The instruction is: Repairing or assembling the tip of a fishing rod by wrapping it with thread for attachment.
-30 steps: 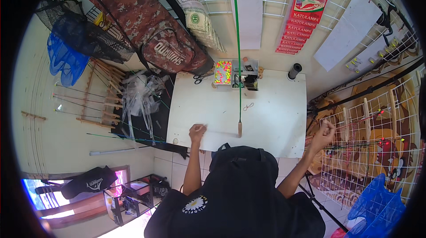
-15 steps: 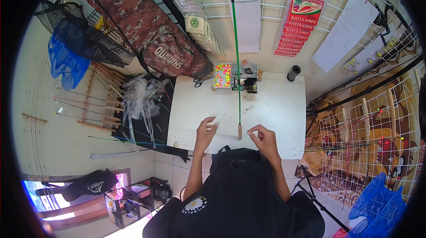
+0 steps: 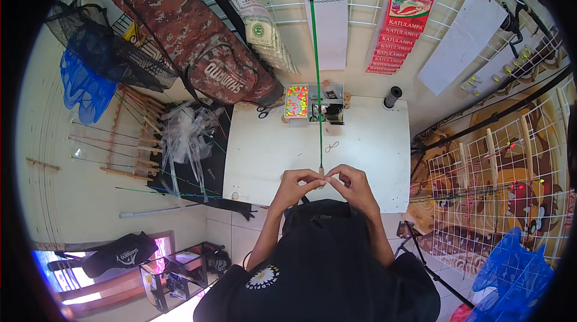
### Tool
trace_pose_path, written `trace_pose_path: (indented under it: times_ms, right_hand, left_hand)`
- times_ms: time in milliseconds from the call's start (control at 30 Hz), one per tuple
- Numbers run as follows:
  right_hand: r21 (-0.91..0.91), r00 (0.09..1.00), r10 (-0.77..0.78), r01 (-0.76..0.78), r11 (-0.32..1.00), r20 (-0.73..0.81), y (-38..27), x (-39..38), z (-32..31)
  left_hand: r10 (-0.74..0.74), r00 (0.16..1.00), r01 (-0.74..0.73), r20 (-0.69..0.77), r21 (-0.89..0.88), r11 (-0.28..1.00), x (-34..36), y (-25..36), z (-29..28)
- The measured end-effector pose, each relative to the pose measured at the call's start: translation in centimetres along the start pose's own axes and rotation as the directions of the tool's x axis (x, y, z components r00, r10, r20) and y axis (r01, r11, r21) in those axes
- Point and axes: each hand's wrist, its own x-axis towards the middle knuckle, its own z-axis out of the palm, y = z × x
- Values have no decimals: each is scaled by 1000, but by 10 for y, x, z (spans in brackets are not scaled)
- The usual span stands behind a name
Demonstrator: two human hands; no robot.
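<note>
My left hand (image 3: 296,186) and my right hand (image 3: 353,187) meet in front of me at the near side of the white table (image 3: 264,160). Thumb and forefinger of each are pinched together, the tips nearly touching. Whatever lies between them is too small to make out. Just beyond the fingertips shows the top of the pale wooden handle of a thin green fishing rod (image 3: 317,82); my fingers hide the rest of the handle. A small reddish loop of cord (image 3: 332,146) lies on the table farther off.
At the table's back stand a box of bright beads (image 3: 297,101) and an open organizer (image 3: 329,112), with black scissors (image 3: 262,113) to their left. A black cylinder (image 3: 392,97) stands back right. A camouflage rod bag (image 3: 222,69) leans at the left; clear plastic bags (image 3: 189,133) lie beside the table.
My left hand has moved right and my right hand slightly left, so their fingertips now meet over the rod handle. The left fingers, apart before, have closed into a pinch.
</note>
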Motion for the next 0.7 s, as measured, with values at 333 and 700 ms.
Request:
trace_pose_path:
  times_ms: [333,700]
  right_hand:
    - [133,981,-4,30,991,-194,31,-1,-3]
    - [367,947,94,26,930,-306,39,-1,-9]
  left_hand:
    - [-22,995,3,-94,-189,982,-5,-1,-5]
    - [-7,991,-18,-130,-191,981,-7,-4,-10]
